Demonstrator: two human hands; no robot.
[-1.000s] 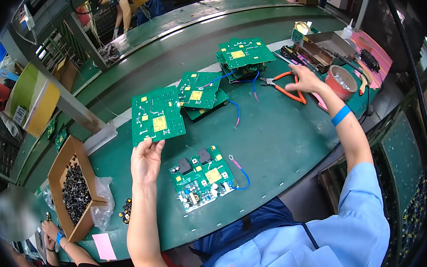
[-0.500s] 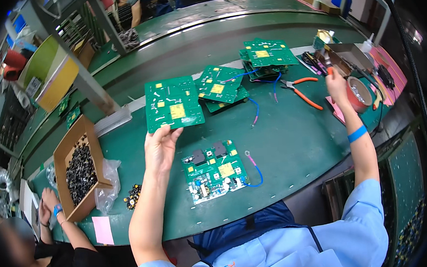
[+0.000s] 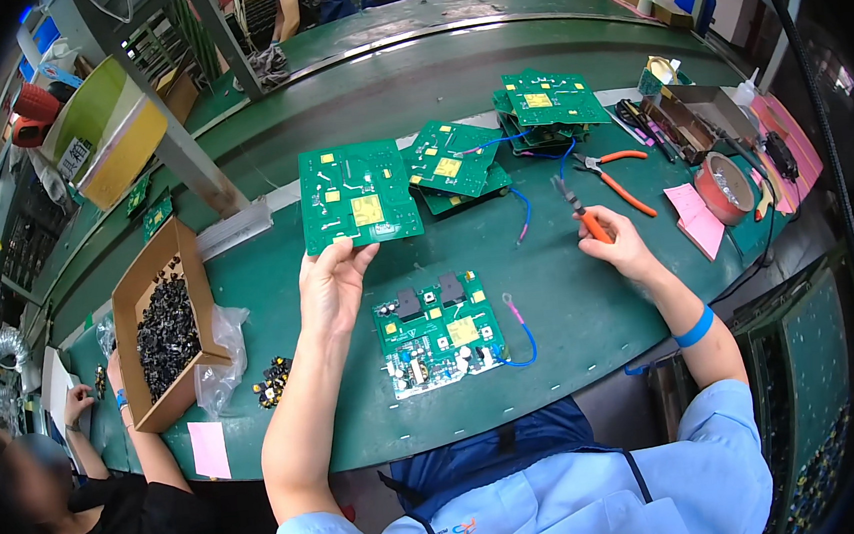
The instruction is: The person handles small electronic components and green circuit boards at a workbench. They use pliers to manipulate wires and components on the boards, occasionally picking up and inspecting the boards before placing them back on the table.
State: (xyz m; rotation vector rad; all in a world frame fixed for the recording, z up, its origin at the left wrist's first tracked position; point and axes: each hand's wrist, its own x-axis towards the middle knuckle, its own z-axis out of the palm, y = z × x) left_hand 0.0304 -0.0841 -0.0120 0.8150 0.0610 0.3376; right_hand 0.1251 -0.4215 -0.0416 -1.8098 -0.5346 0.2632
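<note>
Nearest me, in front of my blue sleeves, a pink slip of paper (image 3: 209, 451) lies at the left on the green desk (image 3: 583, 340). A little farther, a populated board (image 3: 433, 337) lies flat with its components up; a looped blue lead runs off its right side. To its left are a small heap of parts (image 3: 274, 381) and a cardboard box (image 3: 215, 356) of black parts, with a co-worker's hand (image 3: 77, 405) beyond.

My left grip (image 3: 332, 290) pinches the near edge of a green circuit board (image 3: 340, 212) between thumb and fingers. The board is almost square, with no clear long axis, and extends straight away from that hand; I cannot tell whether it touches the desk.

My right grip (image 3: 621, 244) is closed around an orange-handled tool (image 3: 596, 227), whose long axis slants forward and left. The held board lies left of and slightly beyond this grip, well apart from the tool's tip; my left hand is far nearer to it.

Farther out, a low pile of boards (image 3: 447, 165) sits just right of the held one, then orange-handled pliers (image 3: 625, 191) lying spread, and a taller stack of boards (image 3: 560, 106).
</note>
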